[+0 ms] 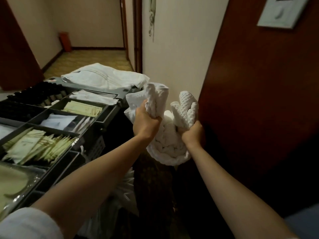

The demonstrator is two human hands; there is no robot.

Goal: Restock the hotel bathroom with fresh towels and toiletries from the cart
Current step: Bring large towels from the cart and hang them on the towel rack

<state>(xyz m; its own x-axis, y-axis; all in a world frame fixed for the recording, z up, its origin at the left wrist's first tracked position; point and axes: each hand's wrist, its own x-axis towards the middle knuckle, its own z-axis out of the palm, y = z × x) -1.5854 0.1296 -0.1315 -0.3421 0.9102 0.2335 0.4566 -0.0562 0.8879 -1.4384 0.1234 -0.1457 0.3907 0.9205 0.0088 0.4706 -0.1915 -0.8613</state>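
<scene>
Both hands raised in front of the person, just right of the cart (103, 118). Left hand (146, 119) has fingers curled tight round one bunched end of a white waffle towel (170, 149); right hand (190, 133) grips the other bunched end. The towel sags in a loop between them, held in the air beside the cart, near a red-brown door (259, 109). Cart compartments hold pale toiletry sachets (34, 145); folded white linen (103, 77) lies on the far end
</scene>
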